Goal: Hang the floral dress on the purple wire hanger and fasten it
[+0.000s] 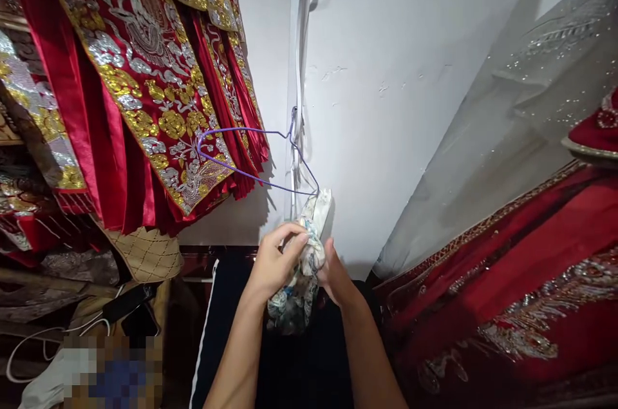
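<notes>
Head view: cloth (313,256) lengthwise toward hanger (270,184)

Likely a costume shop
Embroidered red garments (171,122) are hanging at left; sparkling pale fabric (535,100) is draping at right.

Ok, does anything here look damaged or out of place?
The white wall has scattered marks up and right of the purple hanger, perhaps chipped paint; they stand out against the smoother surface. The patterned cloth is bunched at one end of the hanger, which looks lopsided.
</notes>
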Motion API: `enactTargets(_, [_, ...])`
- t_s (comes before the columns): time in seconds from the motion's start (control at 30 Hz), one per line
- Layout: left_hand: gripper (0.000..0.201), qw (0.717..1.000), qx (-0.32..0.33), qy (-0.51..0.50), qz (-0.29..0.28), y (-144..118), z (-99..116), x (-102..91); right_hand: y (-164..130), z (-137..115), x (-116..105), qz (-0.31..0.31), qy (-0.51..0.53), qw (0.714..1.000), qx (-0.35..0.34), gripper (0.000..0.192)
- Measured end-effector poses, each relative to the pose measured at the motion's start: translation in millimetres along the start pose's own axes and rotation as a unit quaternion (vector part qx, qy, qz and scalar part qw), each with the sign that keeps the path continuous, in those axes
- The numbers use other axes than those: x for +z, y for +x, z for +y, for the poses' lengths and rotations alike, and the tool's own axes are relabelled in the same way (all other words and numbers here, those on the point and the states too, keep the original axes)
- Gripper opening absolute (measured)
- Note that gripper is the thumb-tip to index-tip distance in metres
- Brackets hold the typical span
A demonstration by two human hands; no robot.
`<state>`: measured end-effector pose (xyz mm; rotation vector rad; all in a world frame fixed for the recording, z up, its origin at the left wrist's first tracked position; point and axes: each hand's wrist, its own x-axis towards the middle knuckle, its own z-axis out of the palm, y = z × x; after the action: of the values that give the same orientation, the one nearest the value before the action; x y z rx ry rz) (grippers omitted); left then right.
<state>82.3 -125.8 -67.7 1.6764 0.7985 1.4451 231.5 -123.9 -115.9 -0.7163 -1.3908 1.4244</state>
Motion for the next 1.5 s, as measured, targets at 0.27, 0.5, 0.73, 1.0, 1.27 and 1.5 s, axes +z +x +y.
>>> enactTargets(0.27, [0.053,0.960,-0.046,0.135,-0.242,3.7,-34.2,-36.2,12.7,-59.4,-27.0,-0.010,-0.126,0.989,-0.076,0.022])
enactTargets(0.5, [0.041,0.865,-0.116,0.395,-0.286,-14.7,-49.1,-118.9,109.0,-82.0,-75.0,0.199,-0.255,0.913,-0.247,0.044])
enactTargets(0.73, [0.033,0.829,-0.111,0.495,-0.234,24.7,-20.7,-158.5,140.3,-41.9,-106.2,0.130,-0.367,0.913,-0.123,0.019])
enactTargets(1.0, [0.023,0.881,0.112,0.458,-0.043,81.4,-8.4,-139.1,115.8,-78.8,-119.9,0.135,-0.410,0.892,-0.136,0.020])
enactTargets(1.27, [0.040,0.900,0.142,0.413,-0.006,138.6,-13.2,-114.9,92.5,-73.9,-92.8,0.094,-0.359,0.916,-0.149,0.026])
enactTargets(1.5, [0.034,0.853,0.198,0.480,-0.056,146.2,12.8,-139.2,81.6,-116.3,-159.1,0.290,-0.448,0.829,-0.167,0.032])
